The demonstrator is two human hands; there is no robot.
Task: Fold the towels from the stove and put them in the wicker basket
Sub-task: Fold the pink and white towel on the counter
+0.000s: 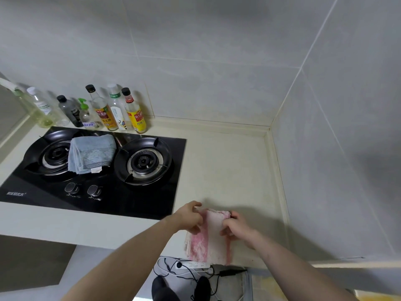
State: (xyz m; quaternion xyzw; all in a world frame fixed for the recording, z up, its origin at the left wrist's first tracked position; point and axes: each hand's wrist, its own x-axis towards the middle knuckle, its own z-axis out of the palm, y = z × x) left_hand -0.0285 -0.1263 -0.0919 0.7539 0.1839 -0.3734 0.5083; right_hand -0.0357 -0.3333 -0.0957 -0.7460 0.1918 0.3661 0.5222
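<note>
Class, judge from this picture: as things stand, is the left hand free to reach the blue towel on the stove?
Probably not yet: the left hand and right hand both grip the pink towel. Nothing blocks the way to the blue towel.

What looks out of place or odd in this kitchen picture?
A blue-grey towel lies folded on the black stove, partly over the left burner, where cloth does not belong. Both hands hold a pink towel on the counter.
</note>
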